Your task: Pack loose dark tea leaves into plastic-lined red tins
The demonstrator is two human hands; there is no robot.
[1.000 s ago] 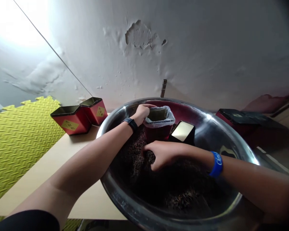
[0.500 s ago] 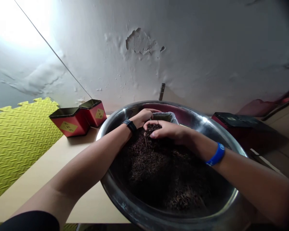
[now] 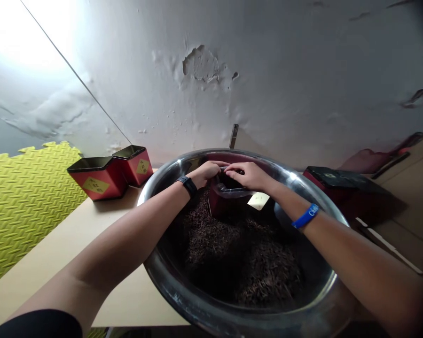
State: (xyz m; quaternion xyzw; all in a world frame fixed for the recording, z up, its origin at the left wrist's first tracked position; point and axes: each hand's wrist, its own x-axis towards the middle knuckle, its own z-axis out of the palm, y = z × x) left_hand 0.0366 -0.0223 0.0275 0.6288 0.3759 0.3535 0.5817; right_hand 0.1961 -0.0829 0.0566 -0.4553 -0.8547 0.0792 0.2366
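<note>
A large steel basin [image 3: 169, 281] holds a heap of dark loose tea leaves [image 3: 246, 263]. A red tin with a plastic liner [image 3: 225, 199] stands in the leaves at the far side. My left hand [image 3: 207, 172], a black band on its wrist, grips the tin's left rim, fingers curled. My right hand [image 3: 248, 174], with a blue wristband, lies over the tin's open top with fingers bent down into it; what is under them is hidden. A lid [image 3: 258, 201] lies beside the tin on the right.
Two red tins with yellow labels [image 3: 97, 177] stand open on the pale board [image 3: 56, 263] to the left. A green foam mat [image 3: 24, 197] lies beyond. A dark red box [image 3: 341, 185] sits right of the basin. A peeling white wall [image 3: 232, 70] is close behind.
My right hand scooped leaves from the heap, carried them up to the tin and now rests over its mouth. My left hand stayed on the rim.
</note>
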